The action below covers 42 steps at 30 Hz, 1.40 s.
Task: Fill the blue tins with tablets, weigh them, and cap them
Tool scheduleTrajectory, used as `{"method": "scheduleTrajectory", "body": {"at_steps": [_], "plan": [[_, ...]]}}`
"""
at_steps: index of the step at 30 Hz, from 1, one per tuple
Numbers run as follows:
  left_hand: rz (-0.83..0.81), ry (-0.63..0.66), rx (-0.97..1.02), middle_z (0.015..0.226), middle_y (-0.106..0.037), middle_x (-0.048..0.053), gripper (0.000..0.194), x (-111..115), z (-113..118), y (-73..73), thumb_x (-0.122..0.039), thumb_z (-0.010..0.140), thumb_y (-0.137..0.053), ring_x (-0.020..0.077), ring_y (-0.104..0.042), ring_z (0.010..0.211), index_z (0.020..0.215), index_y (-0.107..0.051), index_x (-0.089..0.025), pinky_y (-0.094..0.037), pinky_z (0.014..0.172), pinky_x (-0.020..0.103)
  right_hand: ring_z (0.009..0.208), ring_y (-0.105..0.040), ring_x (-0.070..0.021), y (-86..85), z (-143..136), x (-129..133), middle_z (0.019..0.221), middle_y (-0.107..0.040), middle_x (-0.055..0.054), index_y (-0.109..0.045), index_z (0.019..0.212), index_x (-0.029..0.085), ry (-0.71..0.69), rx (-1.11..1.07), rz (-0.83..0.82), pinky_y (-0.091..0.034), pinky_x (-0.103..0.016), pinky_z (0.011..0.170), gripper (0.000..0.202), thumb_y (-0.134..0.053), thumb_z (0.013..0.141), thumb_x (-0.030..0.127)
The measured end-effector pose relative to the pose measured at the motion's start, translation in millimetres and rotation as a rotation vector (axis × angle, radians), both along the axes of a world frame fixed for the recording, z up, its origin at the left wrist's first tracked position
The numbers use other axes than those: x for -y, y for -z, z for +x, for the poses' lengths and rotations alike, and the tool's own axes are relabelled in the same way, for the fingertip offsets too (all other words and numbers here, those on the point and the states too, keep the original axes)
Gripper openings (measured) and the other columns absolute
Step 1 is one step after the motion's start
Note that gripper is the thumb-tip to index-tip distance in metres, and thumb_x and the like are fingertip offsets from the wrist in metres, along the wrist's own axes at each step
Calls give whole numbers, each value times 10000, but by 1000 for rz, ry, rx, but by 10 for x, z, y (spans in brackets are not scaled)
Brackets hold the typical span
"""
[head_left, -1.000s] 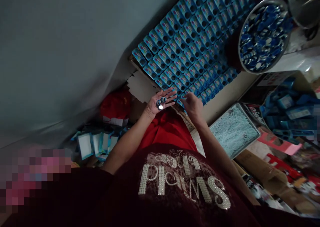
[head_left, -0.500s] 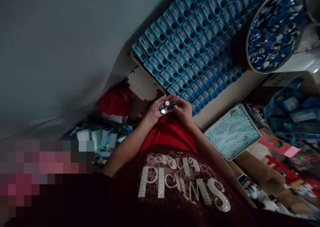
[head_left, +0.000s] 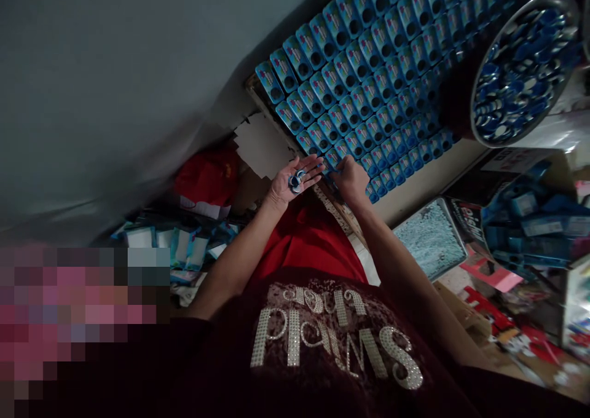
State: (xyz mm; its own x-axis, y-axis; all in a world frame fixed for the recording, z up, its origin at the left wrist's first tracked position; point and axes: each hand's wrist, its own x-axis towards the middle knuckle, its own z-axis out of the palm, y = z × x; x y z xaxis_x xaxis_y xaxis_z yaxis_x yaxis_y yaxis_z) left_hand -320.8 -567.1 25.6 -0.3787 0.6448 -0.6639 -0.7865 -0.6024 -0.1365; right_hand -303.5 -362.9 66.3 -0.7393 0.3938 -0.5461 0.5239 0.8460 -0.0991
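Discs [head_left: 296, 181], small, blue and white: loose on left hand [head_left: 281, 188], palm open; right hand [head_left: 354, 179]: fingers curled, contents indeterminable, at near edge of blue packs [head_left: 357, 58]; step, apparently: piece-by-piece handling, calling for light fingertip precision

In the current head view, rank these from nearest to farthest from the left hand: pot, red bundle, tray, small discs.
From the left hand:
1. Small discs: lying on its palm.
2. Red bundle: to its left.
3. Tray: to the right, past the right forearm.
4. Pot: far right, beyond the tray.
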Motion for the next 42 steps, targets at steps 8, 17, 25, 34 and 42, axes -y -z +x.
{"method": "scheduleTrajectory", "body": {"at_steps": [8, 17, 25, 34, 42], "plan": [[31, -25, -3, 1469, -779, 148, 565, -4, 54, -42, -435, 1205, -341, 305, -699, 1456, 1572, -668, -156, -561, 1236, 467, 950, -713, -298, -271, -68, 50, 1006, -803, -81, -683, 1127, 242, -73, 4, 47, -408, -336, 746, 263, -809, 909, 318], [-14, -20, -90, 1586, -699, 166, 618, -50, 103, -266, -503, 1199, -320, 320, -608, 1560, 1522, -717, -157, -530, 1266, 466, 914, -732, -224, -453, 357, 689, 1072, -793, -69, -781, 1132, 254, -251, -273, -421, -540, -316, 826, 178, -675, 991, 280], [-74, -14, -18, 1489, -770, 130, 559, -229, 185, -417, -355, 1207, -304, 283, -660, 1509, 1527, -715, -151, -552, 1256, 435, 934, -694, -236, -140, 639, 713, 1022, -763, -67, -709, 995, 253, -113, -367, -273, -525, -330, 813, 92, -650, 927, 234], [-73, -67, -11, 1475, -779, 133, 529, -196, -173, -386, -396, 1208, -356, 307, -642, 1523, 1480, -743, -159, -505, 1298, 476, 878, -697, -254, 81, 181, -172, 932, -771, -60, -715, 921, 244, 85, -417, -127, -543, -389, 865, 75, -665, 867, 234], [34, -127, -73, 1604, -696, 102, 640, -306, -346, -343, -564, 1220, -269, 343, -561, 1596, 1643, -624, -241, -524, 1268, 536, 951, -706, -296, 0, -231, -292, 979, -790, -47, -697, 979, 263, 59, -46, 9, -477, -363, 791, 246, -844, 801, 347]]}}
